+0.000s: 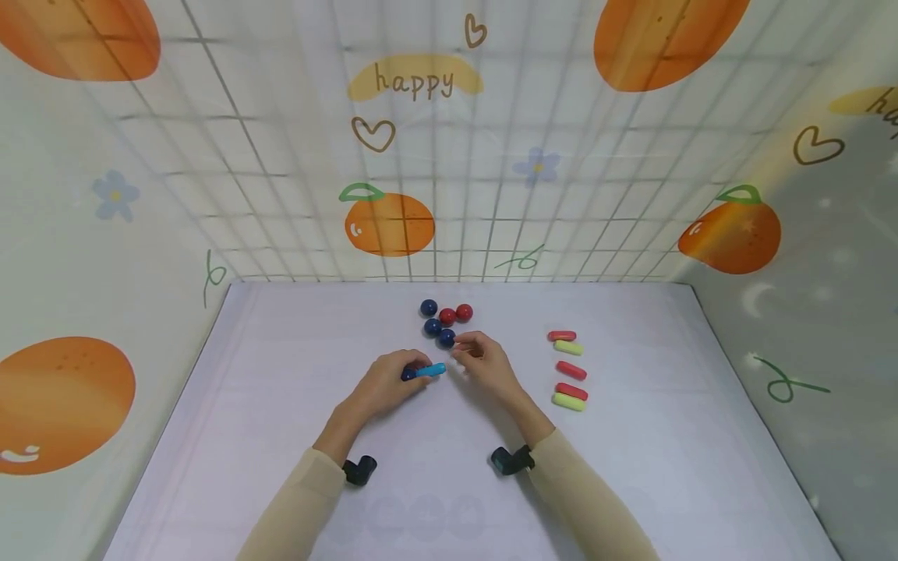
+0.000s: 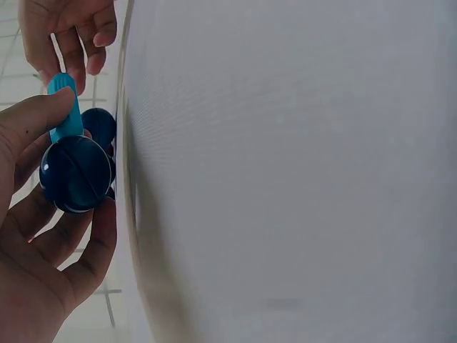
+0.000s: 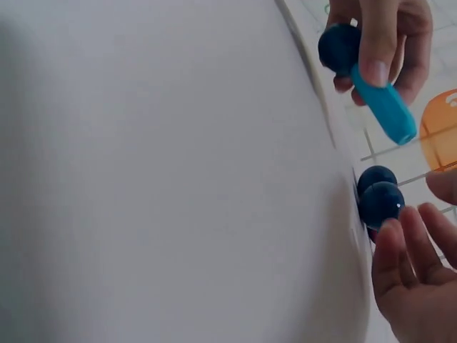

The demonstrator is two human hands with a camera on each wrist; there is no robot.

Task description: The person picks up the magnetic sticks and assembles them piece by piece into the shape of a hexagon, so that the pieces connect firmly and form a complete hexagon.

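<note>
Above the table [image 1: 281, 467], the left hand [image 1: 384, 383] is gripping a stick [image 1: 431, 370] and a ball [image 1: 408, 375], while the right hand [image 1: 493, 372] is hovering, thumb loosely apart from fingers, just beside another ball [image 1: 446, 338]. The stick is probably handling light and stiff, inviting a mid-length pinch; the ball is likely proving hard and slippery, suiting cupped fingers. The stick is showing bright blue, touching the glossy navy ball.

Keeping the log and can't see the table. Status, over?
Left hand holding light blue rod, dark blue ball at its end. Right hand empty, near loose blue balls, contact unclear. Nothing visibly between rod and right hand.
</note>
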